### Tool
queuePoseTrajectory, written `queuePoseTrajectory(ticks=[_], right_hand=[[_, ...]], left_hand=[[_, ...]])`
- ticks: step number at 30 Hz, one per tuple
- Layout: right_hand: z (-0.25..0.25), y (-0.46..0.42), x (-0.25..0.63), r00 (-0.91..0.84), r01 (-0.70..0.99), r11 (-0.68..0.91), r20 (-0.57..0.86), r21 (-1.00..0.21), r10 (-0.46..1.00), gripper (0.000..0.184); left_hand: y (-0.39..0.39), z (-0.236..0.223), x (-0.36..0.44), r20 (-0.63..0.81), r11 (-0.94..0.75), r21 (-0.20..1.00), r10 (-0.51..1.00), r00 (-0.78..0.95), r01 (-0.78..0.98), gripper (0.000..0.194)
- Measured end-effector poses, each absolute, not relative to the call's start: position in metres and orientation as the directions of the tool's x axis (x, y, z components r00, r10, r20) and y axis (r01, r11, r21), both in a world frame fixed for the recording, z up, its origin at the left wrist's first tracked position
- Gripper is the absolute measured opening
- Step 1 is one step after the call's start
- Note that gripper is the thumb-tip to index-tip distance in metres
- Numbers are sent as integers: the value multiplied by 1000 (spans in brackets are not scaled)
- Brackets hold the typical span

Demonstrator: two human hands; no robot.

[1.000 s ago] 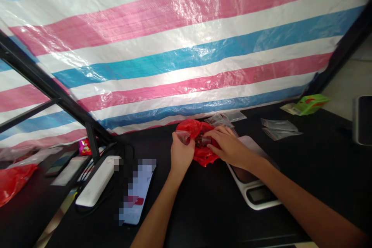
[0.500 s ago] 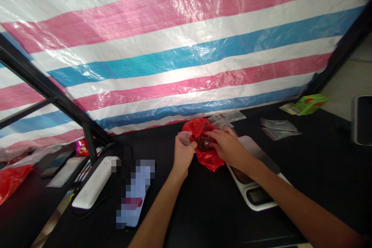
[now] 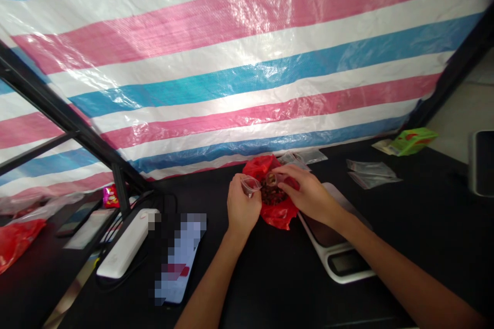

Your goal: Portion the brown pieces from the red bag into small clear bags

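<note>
A red plastic bag (image 3: 281,216) lies open on the black table with small brown pieces (image 3: 272,194) inside, too small to name. At its left edge my left hand (image 3: 243,206) is closed on a small clear plastic bag (image 3: 250,184), whose mouth is spread open. My right hand (image 3: 304,189) pinches a small clear cup (image 3: 271,179) over the brown pieces, with a little of something brownish in it. Beneath my right forearm sits a white kitchen scale (image 3: 339,262), partly hidden.
Clear zip bags (image 3: 372,174) and a green packet (image 3: 415,141) lie at the right back. To the left are a phone (image 3: 181,262), a white power strip (image 3: 127,244) with cables, and a black metal frame (image 3: 120,185). A striped tarp (image 3: 247,72) hangs behind.
My right hand has lifted the clear cup up from among the brown pieces. My left hand has turned slightly, and the clear bag's mouth now shows wider.
</note>
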State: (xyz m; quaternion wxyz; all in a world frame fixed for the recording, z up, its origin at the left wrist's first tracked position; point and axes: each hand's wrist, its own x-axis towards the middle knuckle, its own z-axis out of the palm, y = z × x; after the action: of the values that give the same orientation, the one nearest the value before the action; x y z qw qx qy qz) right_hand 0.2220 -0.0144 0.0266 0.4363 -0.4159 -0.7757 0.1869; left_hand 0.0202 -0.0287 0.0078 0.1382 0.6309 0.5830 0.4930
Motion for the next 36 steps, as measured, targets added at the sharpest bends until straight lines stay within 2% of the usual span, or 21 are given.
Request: queuePoseTrajectory(ticks=[3,6,11,14,20,25,27,31,36], right_hand=[[33,-20,220,-287,403,637,570,-658,770,36],[35,-27,216,-380,371,728,621,-577,686,36],[33,-32,217,-475,391,826,680,-405,559,47],[33,-31,219,-460,428,827,700,-364,546,46],[36,-27,219,-308,552,700,669,-453,676,31],[30,-24,221,-392,654,624,513,-428,764,26],[29,-25,221,-425,639,639,495,-429,758,29],[39,-34,218,-439,499,717,572,-487,693,36],[50,-43,214,-511,420,774,581,-474,634,13]], left_hand=[[-34,8,24,425,-283,670,904,-42,687,22],[-38,8,29,371,-289,643,928,42,709,23],[-41,10,32,349,-304,637,933,87,708,18],[-40,11,31,331,-291,648,940,83,704,14],[-38,9,30,309,-255,725,951,29,640,14],[-36,8,30,369,-276,814,925,-90,511,15],[-36,9,30,382,-274,840,912,-152,469,20],[-39,11,29,372,-261,850,912,-172,459,25],[-45,9,28,369,-314,773,930,13,551,36]])
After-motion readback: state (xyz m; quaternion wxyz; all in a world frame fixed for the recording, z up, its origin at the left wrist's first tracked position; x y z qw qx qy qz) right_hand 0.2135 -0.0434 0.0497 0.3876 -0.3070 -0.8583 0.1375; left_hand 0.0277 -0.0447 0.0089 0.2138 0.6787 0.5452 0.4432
